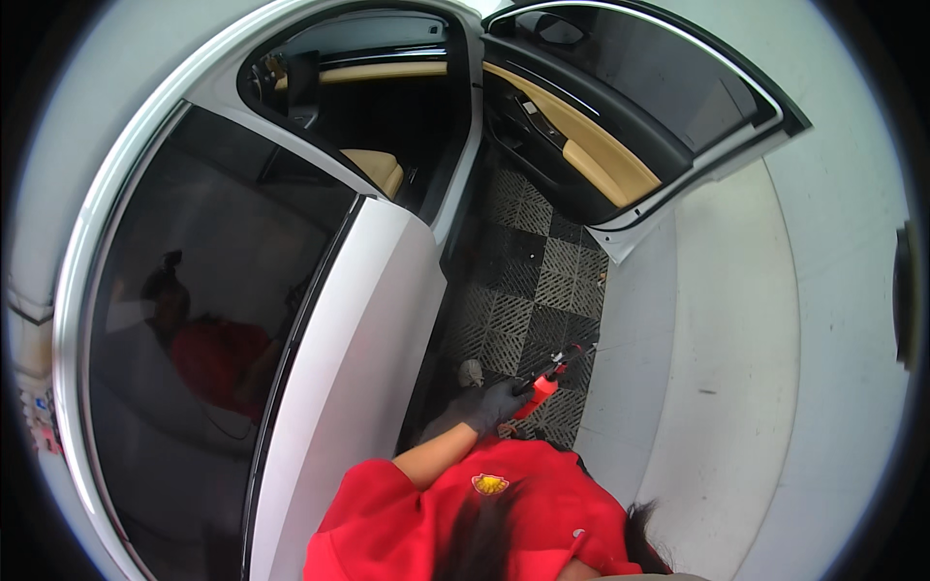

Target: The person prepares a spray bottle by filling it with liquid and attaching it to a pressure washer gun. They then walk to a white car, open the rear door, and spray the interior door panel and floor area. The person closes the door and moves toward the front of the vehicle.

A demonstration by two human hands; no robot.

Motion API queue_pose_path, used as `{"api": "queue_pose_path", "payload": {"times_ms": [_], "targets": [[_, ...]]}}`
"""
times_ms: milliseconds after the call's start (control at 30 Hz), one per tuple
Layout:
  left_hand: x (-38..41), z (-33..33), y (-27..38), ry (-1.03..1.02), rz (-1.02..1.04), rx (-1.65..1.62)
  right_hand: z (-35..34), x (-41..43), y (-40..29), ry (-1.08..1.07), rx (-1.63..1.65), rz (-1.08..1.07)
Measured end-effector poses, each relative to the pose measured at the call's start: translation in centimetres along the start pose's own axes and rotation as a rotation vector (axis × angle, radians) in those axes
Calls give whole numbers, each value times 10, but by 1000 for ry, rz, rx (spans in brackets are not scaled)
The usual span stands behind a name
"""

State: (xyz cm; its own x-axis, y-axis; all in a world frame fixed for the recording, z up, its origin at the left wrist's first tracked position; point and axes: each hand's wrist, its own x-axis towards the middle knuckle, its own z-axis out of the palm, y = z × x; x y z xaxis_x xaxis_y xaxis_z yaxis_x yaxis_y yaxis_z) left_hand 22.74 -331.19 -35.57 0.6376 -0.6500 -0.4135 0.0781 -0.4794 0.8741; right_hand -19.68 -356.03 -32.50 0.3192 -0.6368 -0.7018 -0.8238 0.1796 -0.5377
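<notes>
In a black glove, my left hand point(498, 407) is closed at the side of a red hand tool point(539, 396). The tool has a dark, thin front end with a small pale fitting; its exact kind cannot be told. Part of it is hidden by the glove. My right hand is out of view. Before me stands a pale silver car, its front door point(617, 116) swung wide. Through the opening a tan seat point(374, 167) shows. Close on my left is the shut rear door point(349, 348), with dark window glass point(196, 327) reflecting a person in red.
Grey and black slotted floor tiles point(534, 276) lie between the car and a pale wall point(726, 327) on the right. The open door's lower rear corner point(616, 243) juts toward that wall. A light shoe point(471, 372) shows beside the dark sill.
</notes>
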Motion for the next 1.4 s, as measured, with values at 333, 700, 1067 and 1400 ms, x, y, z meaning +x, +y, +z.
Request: {"api": "queue_pose_path", "payload": {"times_ms": [333,700,1067,1400], "targets": [[64,-80,51,-61,31,-501,63,52,-157,-77,-34,-86],[132,-114,61,144,-102,-96,89,150,-276,-264,-30,-201],[235,-101,139,457,-117,-455,71,272,-411,-633,138,-400],[271,-102,143,468,-61,-530,30,315,-530,-952,67,-32]]}}
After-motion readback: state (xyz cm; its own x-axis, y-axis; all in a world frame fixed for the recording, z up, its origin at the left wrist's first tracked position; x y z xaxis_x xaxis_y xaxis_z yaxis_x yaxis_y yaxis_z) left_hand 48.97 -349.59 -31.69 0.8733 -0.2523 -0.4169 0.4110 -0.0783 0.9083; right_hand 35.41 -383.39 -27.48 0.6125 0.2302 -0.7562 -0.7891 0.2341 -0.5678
